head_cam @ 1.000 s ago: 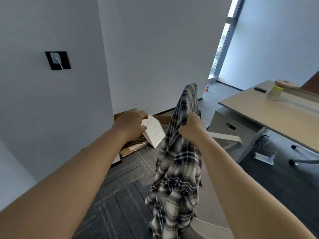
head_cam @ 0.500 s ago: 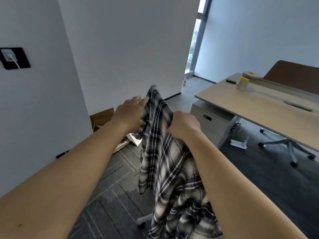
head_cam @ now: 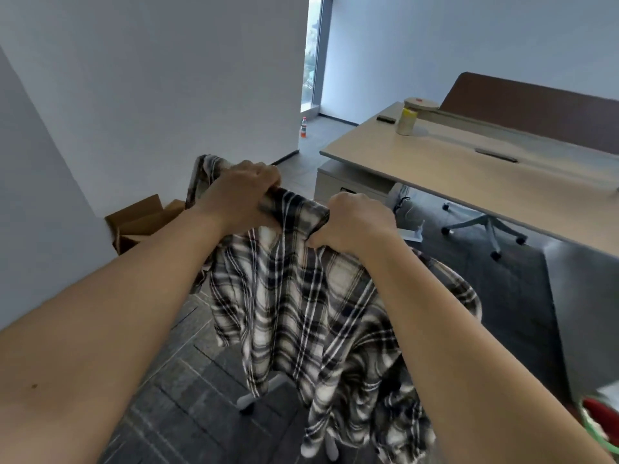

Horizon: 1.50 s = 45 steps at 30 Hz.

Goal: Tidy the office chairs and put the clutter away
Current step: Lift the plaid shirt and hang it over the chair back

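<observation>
Black-and-white plaid shirt (head_cam: 301, 296), tan desk (head_cam: 469, 175)

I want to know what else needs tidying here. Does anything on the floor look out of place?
Yes. A drink bottle stands alone on the floor by the window, and an opened cardboard box sits against the wall. Both hands hold the plaid shirt.

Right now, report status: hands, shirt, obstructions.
Left hand and right hand both grip the black-and-white plaid shirt. Shirt hangs above the grey carpet. Nothing blocking.

Both forearms are bare to the frame's edge, and the left hand (head_cam: 239, 192) and right hand (head_cam: 355, 222) are ungloved.
</observation>
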Available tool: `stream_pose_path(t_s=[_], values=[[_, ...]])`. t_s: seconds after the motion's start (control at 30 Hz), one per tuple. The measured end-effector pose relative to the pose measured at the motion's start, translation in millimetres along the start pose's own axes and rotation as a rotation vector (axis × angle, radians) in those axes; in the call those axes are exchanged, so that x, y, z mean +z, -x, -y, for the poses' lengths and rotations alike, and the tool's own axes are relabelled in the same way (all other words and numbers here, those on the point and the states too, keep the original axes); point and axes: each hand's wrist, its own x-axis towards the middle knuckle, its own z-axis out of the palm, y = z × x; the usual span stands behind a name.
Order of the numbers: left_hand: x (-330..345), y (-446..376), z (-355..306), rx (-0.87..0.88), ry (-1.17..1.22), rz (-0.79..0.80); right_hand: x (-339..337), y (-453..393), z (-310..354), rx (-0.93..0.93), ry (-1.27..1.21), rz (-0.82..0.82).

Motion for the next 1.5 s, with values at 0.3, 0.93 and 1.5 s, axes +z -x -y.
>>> stream_pose_path(t_s=[0.3,0.93,1.5], values=[[21.8,10.3,-59.6,0.01,0.029,-0.088,5.6,34.6,-62.9,-0.072,0.054,-0.282],[64.5,-43.5,-220.4,0.26,0.096,-0.154,-22.8,97.0,-213.2,0.223,0.09,-0.331],[94.5,-103.4,-356.0,0.424,0.125,-0.063,-34.9,142.5,-360.9,0.479,0.09,-0.395]])
